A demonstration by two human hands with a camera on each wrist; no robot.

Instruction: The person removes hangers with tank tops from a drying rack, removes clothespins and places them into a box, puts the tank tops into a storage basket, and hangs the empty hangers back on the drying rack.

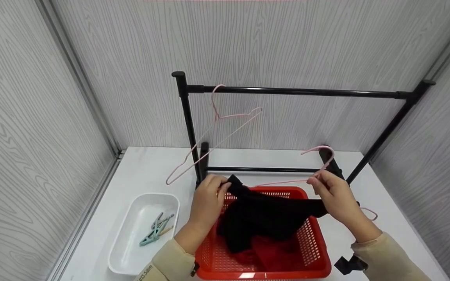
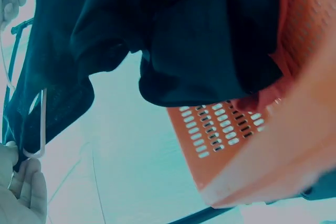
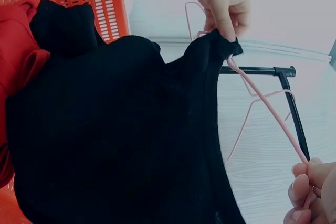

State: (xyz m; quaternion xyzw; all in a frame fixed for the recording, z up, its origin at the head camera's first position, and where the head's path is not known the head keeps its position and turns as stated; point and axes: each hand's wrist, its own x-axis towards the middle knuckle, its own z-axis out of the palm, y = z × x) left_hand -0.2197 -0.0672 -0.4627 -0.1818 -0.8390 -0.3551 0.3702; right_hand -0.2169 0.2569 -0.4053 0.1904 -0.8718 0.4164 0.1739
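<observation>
My left hand (image 1: 205, 201) pinches the edge of a black garment (image 1: 268, 216) around one end of a pink clothes hanger (image 3: 268, 110). In the left wrist view, that rounded hanger end shows beside the fingertips, at an opening in the cloth. My right hand (image 1: 336, 197) grips the hanger just below its hook, which points upward. Dark cloth stretches between the hands and hangs down over the red basket (image 1: 264, 275). Red cloth (image 1: 275, 253) lies inside the basket, partly under the black garment. The hanger's far arm is partly hidden behind my right hand and wrist.
A black clothes rack (image 1: 299, 91) stands behind the basket. Another pink hanger (image 1: 231, 134) hangs at its left end. On the left, a white tray (image 1: 121, 238) holds several clothespins (image 1: 156, 230). Grey panelled walls (image 1: 248, 43) enclose the white table (image 1: 104, 234).
</observation>
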